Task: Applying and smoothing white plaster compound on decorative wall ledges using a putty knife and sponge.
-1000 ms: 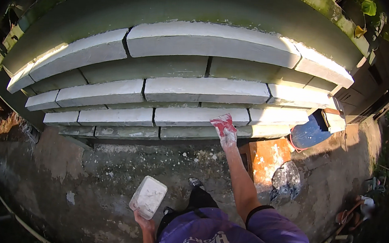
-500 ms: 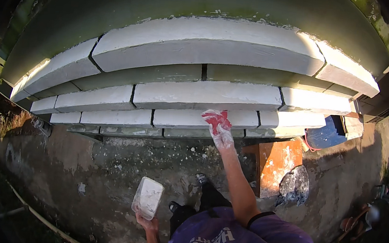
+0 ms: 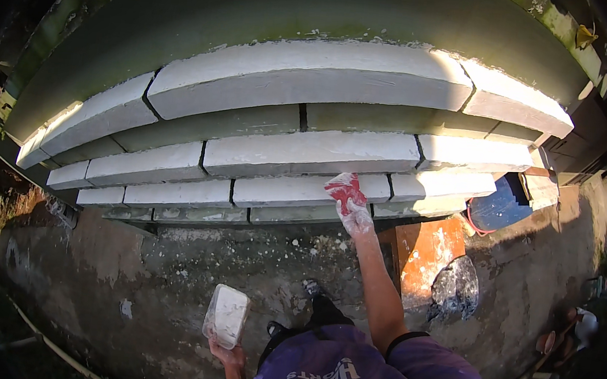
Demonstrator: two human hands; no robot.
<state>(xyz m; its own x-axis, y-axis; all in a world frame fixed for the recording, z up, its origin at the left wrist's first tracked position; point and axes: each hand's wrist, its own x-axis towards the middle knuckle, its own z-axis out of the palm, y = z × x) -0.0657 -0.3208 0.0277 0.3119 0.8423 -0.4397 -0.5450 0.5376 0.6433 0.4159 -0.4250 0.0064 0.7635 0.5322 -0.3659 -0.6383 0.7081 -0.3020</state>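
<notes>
In my right hand, whitened with paste, is a red plastic scraper smeared with white. Its blade lies against the front of a lower white wall block, close to that block's right end. My left hand grips the near end of a clear plastic tub, low over the ground and left of my body. White paste fills much of the tub. Above the scraper runs a longer white block, and a still larger one projects above that. Dark grooves separate the blocks.
An orange-brown box splashed with white stands right of my arm, a crumpled dark sack against it. Farther right is a blue barrel. Paste spots dot the concrete floor. A pole lies at lower left.
My right hand and the scraper have shifted rightward along the lower block toward its right end. The tub stays in my left hand, slightly lower in view. The whole view has shifted a little.
</notes>
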